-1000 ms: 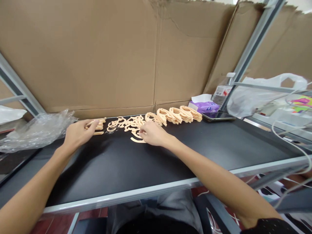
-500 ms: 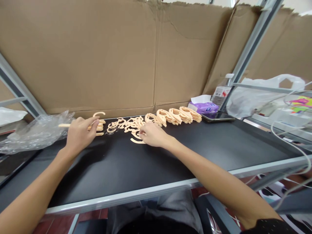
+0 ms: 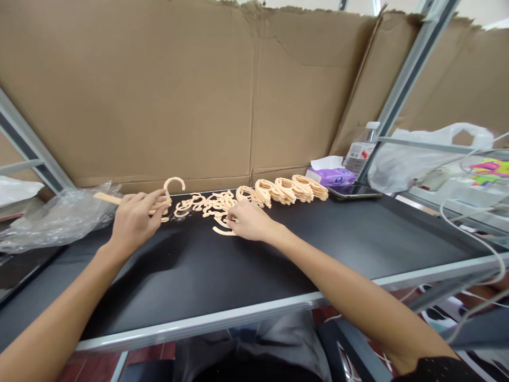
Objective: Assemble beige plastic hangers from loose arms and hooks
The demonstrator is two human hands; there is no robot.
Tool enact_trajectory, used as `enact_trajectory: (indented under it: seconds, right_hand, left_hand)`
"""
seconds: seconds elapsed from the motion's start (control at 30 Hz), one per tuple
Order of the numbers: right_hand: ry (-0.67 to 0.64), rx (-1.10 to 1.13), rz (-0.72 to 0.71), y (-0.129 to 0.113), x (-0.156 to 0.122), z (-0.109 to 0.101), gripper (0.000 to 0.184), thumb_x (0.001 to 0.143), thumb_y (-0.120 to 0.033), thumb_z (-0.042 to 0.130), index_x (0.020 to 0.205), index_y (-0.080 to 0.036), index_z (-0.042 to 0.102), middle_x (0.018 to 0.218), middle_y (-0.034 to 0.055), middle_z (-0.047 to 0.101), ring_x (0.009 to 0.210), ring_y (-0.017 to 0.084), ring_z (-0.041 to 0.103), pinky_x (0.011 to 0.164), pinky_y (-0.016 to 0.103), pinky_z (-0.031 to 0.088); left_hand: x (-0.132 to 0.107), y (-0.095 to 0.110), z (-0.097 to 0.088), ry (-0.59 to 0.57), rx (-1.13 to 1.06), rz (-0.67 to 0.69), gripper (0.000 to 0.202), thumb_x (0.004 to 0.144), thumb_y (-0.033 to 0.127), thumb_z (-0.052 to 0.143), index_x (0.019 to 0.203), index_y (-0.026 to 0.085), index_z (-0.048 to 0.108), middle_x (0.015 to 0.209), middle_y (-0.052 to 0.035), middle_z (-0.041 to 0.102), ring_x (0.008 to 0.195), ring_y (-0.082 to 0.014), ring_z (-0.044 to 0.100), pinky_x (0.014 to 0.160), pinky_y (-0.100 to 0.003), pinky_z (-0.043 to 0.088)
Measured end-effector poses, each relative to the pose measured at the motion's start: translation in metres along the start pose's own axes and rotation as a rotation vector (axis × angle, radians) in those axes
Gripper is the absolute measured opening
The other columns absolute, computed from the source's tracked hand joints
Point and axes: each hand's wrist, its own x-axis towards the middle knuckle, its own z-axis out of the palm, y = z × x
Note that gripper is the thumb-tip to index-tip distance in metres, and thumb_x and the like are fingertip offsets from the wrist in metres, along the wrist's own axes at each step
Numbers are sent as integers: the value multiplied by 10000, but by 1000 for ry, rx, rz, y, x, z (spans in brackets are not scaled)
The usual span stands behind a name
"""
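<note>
At the frame's left we are apparently picking out a hooked piece, our left hand pinching it, steadiness needed next; at centre our curled right hand is hiding any hold.

Arms outstretched; left hand pinching, right hand curled.

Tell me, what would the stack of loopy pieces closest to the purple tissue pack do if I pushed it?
The stack would probably slide apart, because its layers look separate and uneven. It might feel light for its size, since each layer is thin with a big hole. It likely won't roll, as the layers lie flat.
</note>
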Motion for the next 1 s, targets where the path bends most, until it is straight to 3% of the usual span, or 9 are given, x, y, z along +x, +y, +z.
enact_trajectory:
  seconds: [0.13, 0.23, 0.33, 0.53, 0.67, 0.77, 0.87, 1.0]
  right_hand:
    - [-2, -3, 3, -1, -1, -2, 234, 847, -162, 515, 827, -163, 748, 888, 102, 733, 934, 233, 633, 738, 282, 392]
    - [-13, -6, 4, -2, -1, -2, 221, 848, -160, 523, 830, -161, 743, 907, 105, 732, 939, 230, 632, 751, 279, 394]
    - [-10, -6, 8, -2, -1, -2, 224, 846, -156, 517, 833, -167, 740, 910, 101, 732, 938, 230, 631, 746, 279, 392]
    - [-24, -28, 9, -2, -1, -3, 238, 862, -158, 509, 834, -161, 745, 897, 104, 731, 919, 226, 634, 736, 277, 389]
    - [-27, -25, 7, -2, -1, -2, 242, 864, -166, 509, 836, -163, 750, 894, 104, 731, 910, 226, 635, 734, 278, 391]
    - [-11, -8, 3, -2, -1, -1, 235, 852, -160, 511, 839, -166, 746, 904, 99, 734, 919, 228, 638, 729, 278, 393]
    - [-9, -3, 4, -1, -1, -2, 228, 854, -161, 514, 848, -166, 741, 918, 101, 735, 940, 228, 636, 732, 274, 396]
    - [-14, -8, 11, -2, -1, -3, 231, 851, -156, 512, 845, -165, 742, 923, 104, 735, 929, 224, 635, 747, 274, 400]
  left_hand:
    - [0, -3, 1, 31, -66, -129, 348, 915, 419, 541, 1170, 196, 622, 984, -69, 759, 941, -252, 646, 945, -369, 427]
    - [0, -5, 1, -33, -98, -131, 259, 917, 386, 505, 1011, 201, 659, 976, -72, 743, 923, -243, 646, 880, -336, 447]
    - [1, -5, 1, -123, -149, -140, 256, 919, 361, 462, 971, 195, 649, 1031, -88, 720, 938, -238, 647, 823, -311, 454]
    - [3, -2, -7, -316, 69, -337, 379, 978, 432, 317, 1210, 248, 553, 976, -99, 730, 873, -297, 682, 726, -345, 454]
    - [3, -3, -10, -382, 158, -339, 438, 988, 417, 251, 1287, 273, 536, 1075, -123, 724, 917, -324, 687, 716, -375, 473]
    - [5, -5, -7, -440, 103, -350, 472, 968, 387, 278, 1335, 208, 516, 1088, -148, 725, 967, -336, 684, 761, -395, 492]
    - [7, -5, -6, -482, 72, -393, 480, 915, 351, 357, 1307, 163, 560, 1008, -153, 743, 948, -334, 693, 779, -389, 506]
    - [8, -6, -7, -548, 138, -450, 448, 881, 426, 398, 1105, 202, 715, 971, -162, 748, 891, -356, 703, 701, -398, 524]
